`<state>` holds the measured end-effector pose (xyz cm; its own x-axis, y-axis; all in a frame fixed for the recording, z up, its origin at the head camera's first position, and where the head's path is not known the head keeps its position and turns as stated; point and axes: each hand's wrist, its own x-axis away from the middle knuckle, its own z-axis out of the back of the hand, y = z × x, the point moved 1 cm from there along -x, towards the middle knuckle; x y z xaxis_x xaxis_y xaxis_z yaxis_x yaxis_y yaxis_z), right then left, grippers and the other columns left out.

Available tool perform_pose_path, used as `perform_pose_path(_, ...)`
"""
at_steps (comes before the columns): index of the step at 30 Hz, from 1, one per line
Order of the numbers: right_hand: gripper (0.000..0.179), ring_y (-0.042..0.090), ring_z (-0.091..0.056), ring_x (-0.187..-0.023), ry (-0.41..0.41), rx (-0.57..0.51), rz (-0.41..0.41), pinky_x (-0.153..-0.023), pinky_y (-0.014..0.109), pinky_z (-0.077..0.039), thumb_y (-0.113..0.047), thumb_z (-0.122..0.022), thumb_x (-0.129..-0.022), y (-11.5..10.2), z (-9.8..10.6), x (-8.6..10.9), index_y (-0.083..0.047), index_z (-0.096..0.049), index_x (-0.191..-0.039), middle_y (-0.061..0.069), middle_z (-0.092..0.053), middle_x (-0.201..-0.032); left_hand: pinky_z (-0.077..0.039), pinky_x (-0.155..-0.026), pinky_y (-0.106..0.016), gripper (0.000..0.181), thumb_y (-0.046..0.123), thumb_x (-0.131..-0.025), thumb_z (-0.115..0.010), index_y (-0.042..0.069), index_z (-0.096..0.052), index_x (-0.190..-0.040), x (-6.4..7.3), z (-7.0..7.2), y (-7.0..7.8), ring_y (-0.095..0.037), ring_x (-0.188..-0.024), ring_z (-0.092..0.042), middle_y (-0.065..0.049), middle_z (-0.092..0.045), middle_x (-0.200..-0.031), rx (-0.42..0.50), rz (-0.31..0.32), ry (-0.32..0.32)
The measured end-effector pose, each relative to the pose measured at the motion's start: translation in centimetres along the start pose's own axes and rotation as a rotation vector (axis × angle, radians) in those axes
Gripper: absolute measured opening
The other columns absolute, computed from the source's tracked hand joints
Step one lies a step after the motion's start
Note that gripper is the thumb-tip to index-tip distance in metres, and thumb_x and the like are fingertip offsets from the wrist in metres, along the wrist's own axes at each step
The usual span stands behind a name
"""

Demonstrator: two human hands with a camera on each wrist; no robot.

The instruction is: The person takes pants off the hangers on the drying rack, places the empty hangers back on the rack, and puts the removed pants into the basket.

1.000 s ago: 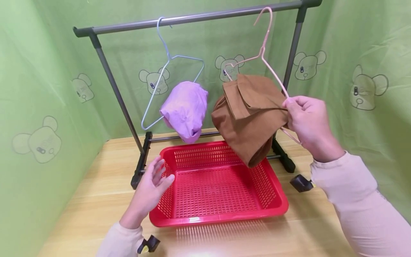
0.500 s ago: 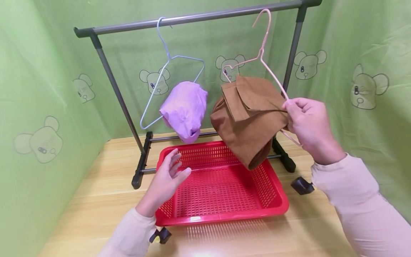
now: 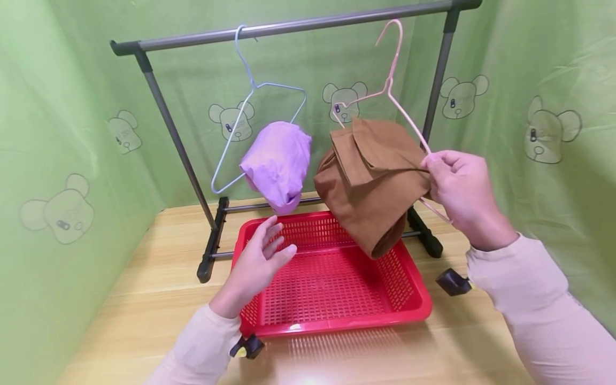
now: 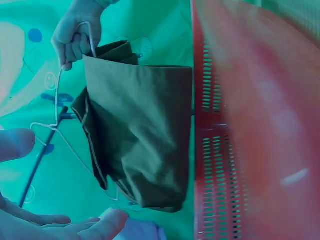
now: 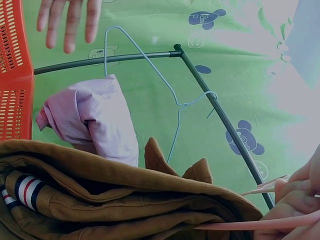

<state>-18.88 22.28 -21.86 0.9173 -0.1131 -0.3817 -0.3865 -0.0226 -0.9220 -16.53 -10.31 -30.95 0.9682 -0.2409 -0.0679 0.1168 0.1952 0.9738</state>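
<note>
My right hand (image 3: 462, 195) grips one side of a pink wire hanger (image 3: 403, 109), its thumb at the edge of the cloth. Draped over that hanger's lower bar is a folded brown garment (image 3: 372, 198); striped bands show among its folds in the right wrist view. The hanger's hook (image 3: 397, 33) stands just under the rack's rail in the head view. My left hand (image 3: 257, 259) is held over the left side of the red basket (image 3: 337, 323) with fingers spread and nothing in them. In the left wrist view, the brown garment (image 4: 140, 115) appears beyond its fingers (image 4: 105, 225).
A dark metal rack (image 3: 308, 24) stands behind the basket on a wooden surface (image 3: 135, 299). From its rail hangs a blue hanger (image 3: 250, 80) with a lilac garment (image 3: 279, 160) over its lower bar. Green printed cloth (image 3: 58, 133) encloses the back and sides.
My left hand has moved right and upward, over the basket's left side. My right hand has lowered the pink hanger and brown garment slightly, with the hook shifting down and left.
</note>
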Motion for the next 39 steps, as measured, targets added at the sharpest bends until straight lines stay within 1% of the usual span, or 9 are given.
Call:
perform_pose_path(4, 0.021, 0.007, -0.033, -0.038, 0.000, 0.019, 0.003, -0.034, 0.025, -0.020, -0.006, -0.051, -0.099, 0.0, 0.0, 0.0, 0.002, -0.067, -0.087, 0.000, -0.045, -0.051, -0.038, -0.105, -0.047, 0.074, 0.018, -0.093, -0.066, 0.010, -0.023, -0.152, -0.2, 0.0, 0.7, -0.034, -0.139, -0.033, -0.015, -0.031, -0.153, 0.024, -0.028, -0.007)
perform_pose_path(8, 0.022, 0.007, -0.033, -0.038, 0.000, 0.016, 0.008, -0.034, 0.024, -0.021, -0.005, -0.051, -0.099, 0.0, 0.0, 0.0, 0.002, -0.067, -0.086, 0.000, -0.045, -0.052, -0.039, -0.104, -0.045, 0.074, 0.014, -0.093, -0.066, 0.009, -0.022, -0.152, -0.6, -0.2, 1.2, -0.034, -0.138, -0.033, -0.015, -0.031, -0.152, 0.036, -0.032, -0.003)
perform_pose_path(15, 0.021, 0.007, -0.033, -0.038, -0.008, -0.018, 0.011, -0.034, 0.024, -0.021, -0.004, -0.051, -0.099, -0.1, 0.1, 0.1, 0.002, -0.067, -0.086, 0.000, -0.045, -0.052, -0.038, -0.106, -0.045, 0.074, 0.024, -0.093, -0.066, 0.010, -0.023, -0.152, -1.8, -0.6, 1.9, -0.029, -0.135, -0.040, -0.010, -0.037, -0.150, 0.016, 0.028, -0.020)
perform_pose_path(17, 0.022, 0.007, -0.033, -0.038, -0.012, -0.025, 0.009, -0.034, 0.024, -0.021, -0.004, -0.051, -0.099, -0.1, 0.1, 0.2, 0.001, -0.068, -0.085, 0.000, -0.045, -0.051, -0.038, -0.106, -0.045, 0.073, 0.025, -0.094, -0.065, 0.010, -0.023, -0.152, -2.3, -0.8, 2.0, -0.029, -0.133, -0.042, -0.010, -0.038, -0.149, 0.050, 0.048, -0.034)
perform_pose_path(20, 0.022, 0.007, -0.033, -0.038, -0.016, -0.018, 0.002, -0.034, 0.024, -0.022, -0.005, -0.052, -0.099, -0.1, 0.1, 0.3, 0.000, -0.068, -0.085, 0.000, -0.046, -0.051, -0.039, -0.105, -0.044, 0.070, 0.022, -0.096, -0.063, 0.006, -0.023, -0.151, -3.1, -1.2, 2.1, -0.029, -0.132, -0.043, -0.014, -0.037, -0.148, 0.148, 0.072, -0.053)
perform_pose_path(24, 0.021, 0.007, -0.033, -0.038, -0.023, -0.015, -0.008, -0.034, 0.024, -0.021, -0.005, -0.052, -0.099, -0.2, 0.1, 0.4, 0.000, -0.068, -0.086, 0.000, -0.046, -0.051, -0.039, -0.105, -0.044, 0.067, 0.016, -0.097, -0.059, 0.002, -0.021, -0.150, -4.0, -1.7, 2.0, -0.031, -0.135, -0.038, -0.020, -0.033, -0.149, 0.274, 0.092, -0.076)
perform_pose_path(27, 0.021, 0.007, -0.033, -0.038, -0.017, -0.003, -0.008, -0.034, 0.024, -0.021, -0.005, -0.052, -0.099, -0.2, 0.0, 0.6, 0.000, -0.068, -0.086, 0.000, -0.045, -0.051, -0.039, -0.105, -0.044, 0.067, 0.015, -0.097, -0.059, 0.002, -0.021, -0.150, -4.5, -2.1, 2.0, -0.030, -0.135, -0.037, -0.021, -0.032, -0.148, 0.293, 0.102, -0.081)
perform_pose_path(33, 0.021, 0.007, -0.033, -0.038, -0.022, -0.007, 0.002, -0.034, 0.027, -0.018, -0.005, -0.052, -0.099, -0.3, -0.1, 0.8, 0.001, -0.067, -0.087, -0.001, -0.044, -0.051, -0.041, -0.104, -0.044, 0.064, 0.015, -0.097, -0.059, 0.004, -0.024, -0.149, -5.5, -2.9, 2.0, -0.030, -0.132, -0.041, -0.021, -0.036, -0.145, 0.302, 0.146, -0.068)
perform_pose_path(39, 0.021, 0.008, -0.033, -0.037, -0.034, -0.018, -0.005, -0.034, 0.028, -0.017, -0.006, -0.052, -0.099, -0.1, -0.1, 1.0, -0.001, -0.068, -0.086, 0.000, -0.044, -0.050, -0.037, -0.106, -0.048, 0.062, 0.020, -0.098, -0.058, 0.002, -0.024, -0.147, -6.7, -4.3, 1.8, -0.039, -0.136, -0.035, -0.021, -0.040, -0.144, 0.386, 0.203, -0.073)
